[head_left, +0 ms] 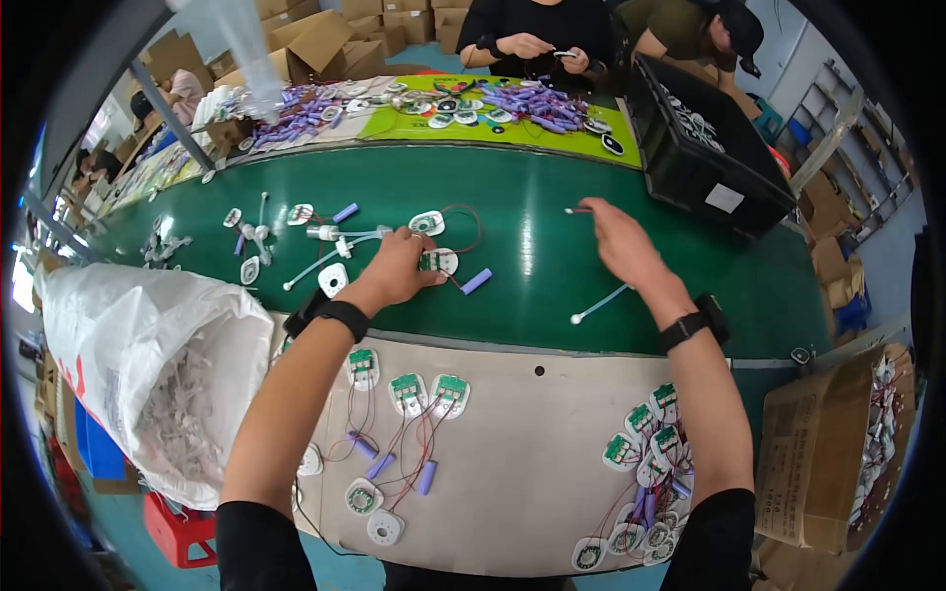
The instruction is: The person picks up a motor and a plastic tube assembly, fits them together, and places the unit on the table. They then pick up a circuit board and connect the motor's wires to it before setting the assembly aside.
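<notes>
My left hand [399,266] is closed on a white oval housing with a green circuit board [439,260]. A red wire loops up from the parts there, and a purple cylindrical battery [477,282] lies just right of them. Directly beyond is another white housing with a board [426,224]. My right hand [628,246] hovers over the green belt, its fingertips pinching a thin reddish wire end [579,209] with a pale tip. Under its wrist lies a pale-blue tube with a white ball end [599,305]. Beside my left hand sit white jointed fittings with tubes [340,241].
Wired boards [450,394] and batteries lie on the beige near surface [532,463], more piled at right [650,473]. A white sack of clear plastic parts [118,335] stands left, a cardboard box [818,453] right. Beyond are a black crate [714,187] and two people working.
</notes>
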